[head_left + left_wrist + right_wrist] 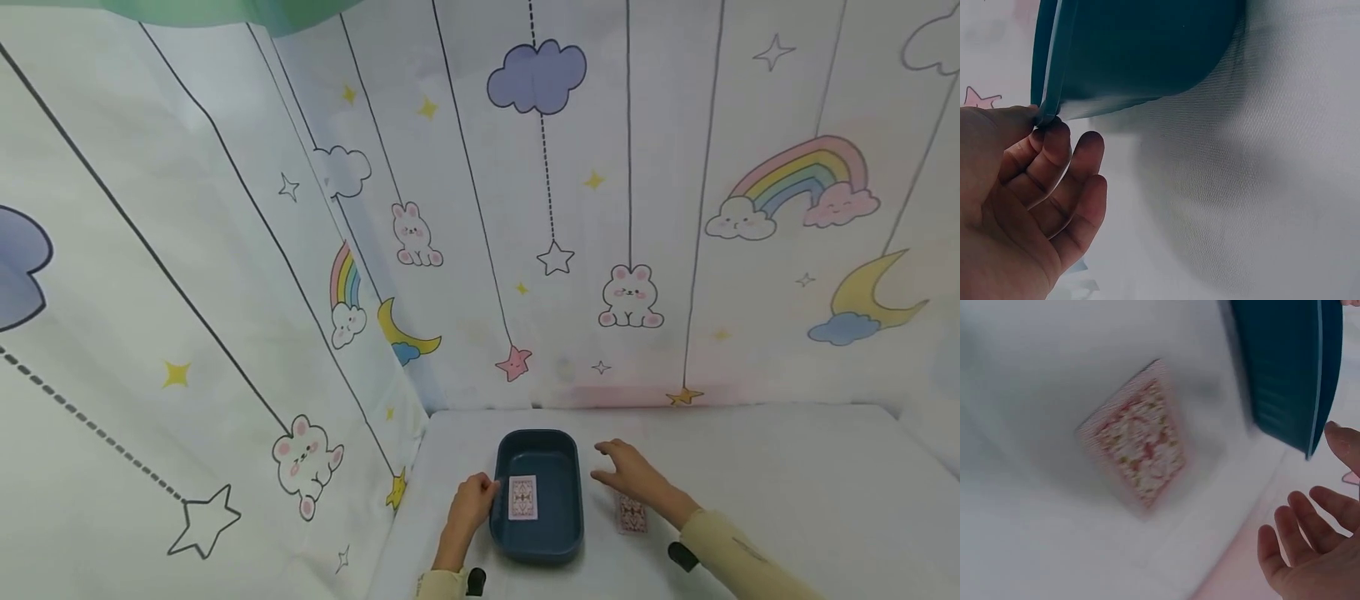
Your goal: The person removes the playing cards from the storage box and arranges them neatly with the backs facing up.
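A deep blue rectangular tray (558, 521) stands on the white table. Inside it a playing card (522, 498) lies with its red-and-white patterned back up. At the tray's left side my left hand (471, 502) pinches the rim between thumb and fingers, as the left wrist view shows at the tray edge (1052, 75). To the right of the tray lies a small stack of playing cards (633, 518), also back up, blurred in the right wrist view (1141, 440). My right hand (637, 475) hovers between tray and stack, fingers spread and holding nothing, its forearm partly covering the stack.
White cloth (780, 483) covers the table and stretches away to the right. Behind the table rises a printed curtain (465, 208) with clouds, rabbits and stars, and another panel (225, 333) hangs close along the left side. Something green (225, 12) overhangs the top.
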A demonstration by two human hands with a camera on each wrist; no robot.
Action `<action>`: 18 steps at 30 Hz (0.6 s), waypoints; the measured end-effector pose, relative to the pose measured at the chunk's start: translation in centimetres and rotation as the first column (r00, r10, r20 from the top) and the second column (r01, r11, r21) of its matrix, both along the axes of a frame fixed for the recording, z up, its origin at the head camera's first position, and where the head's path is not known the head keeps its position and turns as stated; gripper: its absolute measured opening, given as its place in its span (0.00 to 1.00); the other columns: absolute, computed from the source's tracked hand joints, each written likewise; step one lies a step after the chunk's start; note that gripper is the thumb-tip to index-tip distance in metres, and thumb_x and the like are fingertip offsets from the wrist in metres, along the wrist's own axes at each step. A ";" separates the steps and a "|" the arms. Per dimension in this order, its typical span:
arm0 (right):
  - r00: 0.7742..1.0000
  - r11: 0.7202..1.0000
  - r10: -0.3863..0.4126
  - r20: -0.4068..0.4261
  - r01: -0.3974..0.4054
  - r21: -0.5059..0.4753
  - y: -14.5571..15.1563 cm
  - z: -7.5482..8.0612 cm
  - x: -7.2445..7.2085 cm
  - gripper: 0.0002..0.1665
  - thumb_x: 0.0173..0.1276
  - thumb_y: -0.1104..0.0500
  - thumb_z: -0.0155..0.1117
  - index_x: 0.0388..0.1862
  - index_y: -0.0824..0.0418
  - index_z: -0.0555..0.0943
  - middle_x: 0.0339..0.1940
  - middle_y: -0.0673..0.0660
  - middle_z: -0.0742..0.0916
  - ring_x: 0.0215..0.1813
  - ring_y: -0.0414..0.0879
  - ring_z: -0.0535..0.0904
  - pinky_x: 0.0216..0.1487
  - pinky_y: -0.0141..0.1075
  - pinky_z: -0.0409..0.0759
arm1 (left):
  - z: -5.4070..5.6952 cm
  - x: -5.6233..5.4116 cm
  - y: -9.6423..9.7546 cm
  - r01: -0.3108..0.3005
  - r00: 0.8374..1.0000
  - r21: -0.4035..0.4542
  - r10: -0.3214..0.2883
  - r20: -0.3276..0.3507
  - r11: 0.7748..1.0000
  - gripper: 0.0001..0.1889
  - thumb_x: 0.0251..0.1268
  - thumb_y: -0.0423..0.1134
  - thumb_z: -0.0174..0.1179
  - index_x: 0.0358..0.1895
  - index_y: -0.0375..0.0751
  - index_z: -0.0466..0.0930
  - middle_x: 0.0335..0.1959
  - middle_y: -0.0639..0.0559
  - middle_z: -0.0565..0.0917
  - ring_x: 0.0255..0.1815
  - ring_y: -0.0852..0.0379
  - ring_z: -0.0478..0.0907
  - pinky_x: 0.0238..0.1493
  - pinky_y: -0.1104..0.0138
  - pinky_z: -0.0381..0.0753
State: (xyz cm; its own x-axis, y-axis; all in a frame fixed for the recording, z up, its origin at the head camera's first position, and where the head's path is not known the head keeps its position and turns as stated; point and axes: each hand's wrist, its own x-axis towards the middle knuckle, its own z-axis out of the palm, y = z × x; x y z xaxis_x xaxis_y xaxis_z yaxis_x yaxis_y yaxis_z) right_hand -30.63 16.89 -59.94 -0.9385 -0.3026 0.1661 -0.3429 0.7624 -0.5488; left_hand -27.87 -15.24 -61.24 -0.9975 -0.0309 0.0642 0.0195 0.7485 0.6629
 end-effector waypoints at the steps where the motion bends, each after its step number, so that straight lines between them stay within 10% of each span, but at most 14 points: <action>1: 1.000 1.000 0.002 -0.001 -0.002 -0.004 -0.4 0.2 -0.1 0.31 0.64 0.54 0.73 0.61 0.69 0.77 0.55 0.65 0.83 0.57 0.61 0.80 0.59 0.56 0.77 | -0.1 0.0 0.0 0.003 1.000 0.004 -0.003 0.001 1.000 0.14 0.73 0.42 0.59 0.28 0.41 0.75 0.19 0.55 0.72 0.21 0.59 0.67 0.22 0.67 0.66; 18: 0.995 0.996 0.084 0.049 -0.084 -0.012 -8.5 2.5 -1.0 0.33 0.64 0.53 0.73 0.63 0.68 0.76 0.61 0.68 0.80 0.63 0.63 0.76 0.63 0.59 0.73 | -0.4 -0.3 -0.2 0.017 1.000 0.032 -0.016 -0.021 0.999 0.14 0.72 0.41 0.60 0.26 0.41 0.76 0.18 0.56 0.72 0.20 0.60 0.68 0.21 0.67 0.66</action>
State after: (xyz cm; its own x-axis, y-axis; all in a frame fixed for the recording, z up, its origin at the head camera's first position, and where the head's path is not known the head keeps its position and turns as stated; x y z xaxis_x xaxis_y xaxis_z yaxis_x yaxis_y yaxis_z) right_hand -31.61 8.40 -57.46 -0.9171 -0.3792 0.1233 -0.3776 0.7263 -0.5744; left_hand -28.13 -15.48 -61.60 -0.9963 -0.0166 0.0841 0.0458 0.7262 0.6860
